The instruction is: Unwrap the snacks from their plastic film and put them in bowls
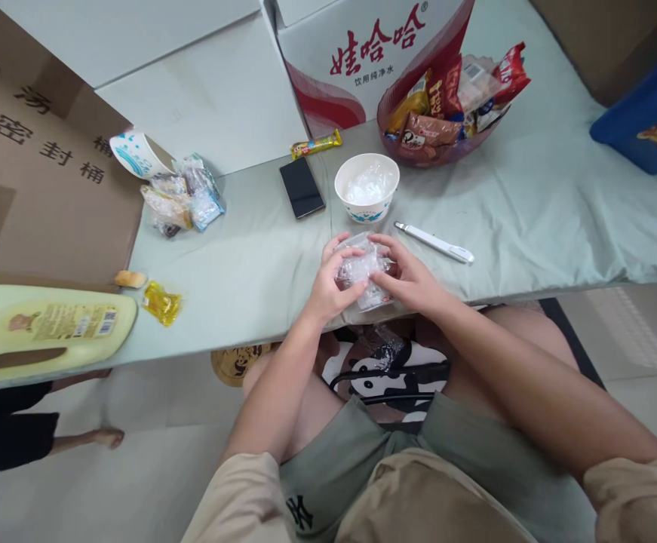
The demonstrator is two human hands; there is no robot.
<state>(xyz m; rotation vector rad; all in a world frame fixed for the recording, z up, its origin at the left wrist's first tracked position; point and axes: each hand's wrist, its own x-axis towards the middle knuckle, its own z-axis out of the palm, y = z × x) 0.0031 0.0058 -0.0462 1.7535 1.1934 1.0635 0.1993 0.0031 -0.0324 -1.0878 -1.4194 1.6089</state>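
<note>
Both hands meet at the table's near edge around a clear plastic packet (360, 269). My left hand (331, 285) curls its fingers over the packet's left side. My right hand (410, 277) pinches its right side with fingers and thumb. Just behind the hands stands a white paper bowl (366, 187) with clear plastic wrap crumpled inside. A white pen-like tool (434, 242) lies to the right of the hands.
A black phone (302, 187) lies left of the bowl. Further off are a pink bowl of snacks (446, 105), a snack bar (316, 144), wrapped sweets (184, 197) by a tipped paper bowl (137, 153), a yellow-green jug (39, 329), a yellow packet (161, 302), and cartons behind.
</note>
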